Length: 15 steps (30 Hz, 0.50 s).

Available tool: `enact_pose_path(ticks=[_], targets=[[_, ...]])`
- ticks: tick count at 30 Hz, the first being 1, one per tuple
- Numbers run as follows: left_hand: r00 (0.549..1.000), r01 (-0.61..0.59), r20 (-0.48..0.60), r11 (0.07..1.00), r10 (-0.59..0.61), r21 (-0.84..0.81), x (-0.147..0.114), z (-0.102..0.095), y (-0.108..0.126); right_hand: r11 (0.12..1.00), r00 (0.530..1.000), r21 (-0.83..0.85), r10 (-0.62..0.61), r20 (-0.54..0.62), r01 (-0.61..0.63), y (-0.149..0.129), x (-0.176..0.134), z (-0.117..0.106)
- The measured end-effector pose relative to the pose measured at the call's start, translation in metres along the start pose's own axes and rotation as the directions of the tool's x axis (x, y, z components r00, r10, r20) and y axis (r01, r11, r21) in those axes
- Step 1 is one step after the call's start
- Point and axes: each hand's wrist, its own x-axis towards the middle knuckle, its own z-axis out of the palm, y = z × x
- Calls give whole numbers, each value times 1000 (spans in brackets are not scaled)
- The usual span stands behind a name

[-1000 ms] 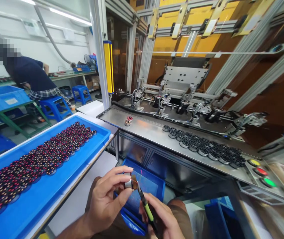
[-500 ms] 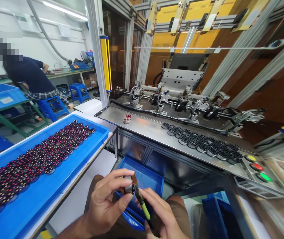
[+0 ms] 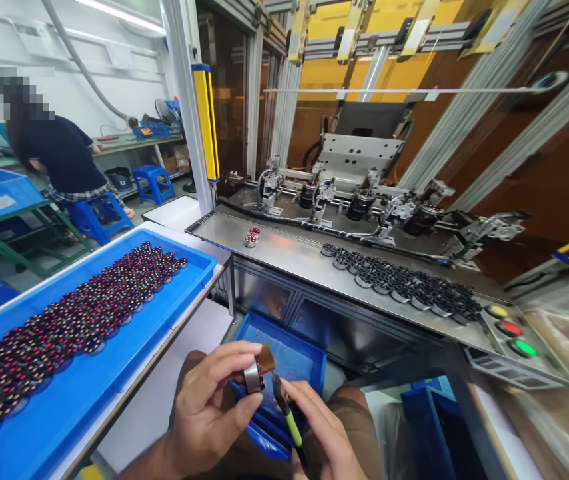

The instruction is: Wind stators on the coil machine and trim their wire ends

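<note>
My left hand [image 3: 207, 410] pinches a small round motor stator [image 3: 252, 377] between thumb and fingers, its silver rim toward me. A brown, tape-like flap [image 3: 266, 358] stands out from its far side, with a thin orange wire beside it. Wrapped around a pair of green-and-black handled cutting pliers [image 3: 292, 423] is my right hand [image 3: 327, 430]. The pliers' dark jaws are just right of the stator, with a small gap between them. Whether the jaws are parted is too small to tell.
On my left, a blue tray [image 3: 114, 387] holds many wound stators. Black-and-silver parts [image 3: 399, 280] cover the right of the metal ledge [image 3: 289, 250]; a couple of stators [image 3: 251, 237] sit left. A blue bin [image 3: 314, 367] is below. A co-worker [image 3: 64, 150] sits at far left.
The pliers' jaws have come away from the stator, which has shifted slightly left and turned. The brown flap now shows more plainly. The co-worker sits more upright.
</note>
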Motion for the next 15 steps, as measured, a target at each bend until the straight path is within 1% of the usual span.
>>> enact_pose_path(ticks=[3,7,15], targets=[[999,-31,32,999,30,21,4,-1,2,999,999,26,-36,9,36,-3,2,0],[996,-56,63,998,56,9,6,-1,6,999,999,24,-43,33,42,-7,7,-3],[992,-86,92,996,87,-16,8,-2,10,1000,999,15,10,32,-11,-11,12,-1]])
